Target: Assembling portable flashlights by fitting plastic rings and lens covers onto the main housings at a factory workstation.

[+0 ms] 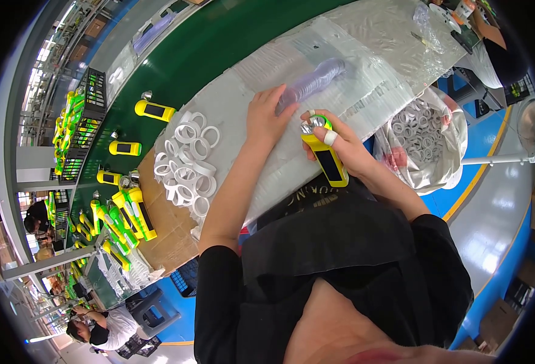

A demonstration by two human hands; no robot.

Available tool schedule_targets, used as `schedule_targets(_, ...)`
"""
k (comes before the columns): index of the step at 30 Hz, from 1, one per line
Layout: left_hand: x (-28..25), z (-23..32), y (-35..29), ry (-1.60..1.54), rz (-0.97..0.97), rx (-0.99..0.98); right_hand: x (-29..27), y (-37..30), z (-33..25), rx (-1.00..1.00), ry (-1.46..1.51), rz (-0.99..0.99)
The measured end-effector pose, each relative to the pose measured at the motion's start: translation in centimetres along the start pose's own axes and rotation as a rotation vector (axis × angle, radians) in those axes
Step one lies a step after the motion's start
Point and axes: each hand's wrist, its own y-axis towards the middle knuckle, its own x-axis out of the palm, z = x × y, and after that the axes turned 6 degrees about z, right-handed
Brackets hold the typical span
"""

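Note:
My right hand is wrapped around a yellow and black flashlight, tilted with its head toward the far side. A shiny reflector shows in the flashlight's head, and pale wraps cover parts of my thumb and a finger. Just left of it, my left hand has its fingers and thumb around the near end of a row of clear round lenses. This row lies on the plastic-covered worktop. Whether a single lens is pinched there cannot be made out. White rings lie heaped left of my left forearm.
A green conveyor belt curves past the far and left sides, with several yellow flashlights on it. More flashlights are piled on cardboard at left. A bag of white rings stands at right. Other people sit farther off.

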Motion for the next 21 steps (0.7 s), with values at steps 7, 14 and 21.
schedule_targets(7, -0.9, 0.0, -0.2, -0.123, 0.007, -0.085, -0.2, 0.1, -0.3, 0.011, 0.034, -0.019)
schedule_targets(14, -6.2, 6.2, 0.0, -0.455, -0.098, 0.022, 0.7, 0.3, -1.3, -0.032, 0.039, -0.041)
schedule_targets(21, -7.4, 7.1, -2.0, -0.471, -0.056, 0.022, 2.4, 1.1, -1.3, -0.023, -0.003, -0.185)
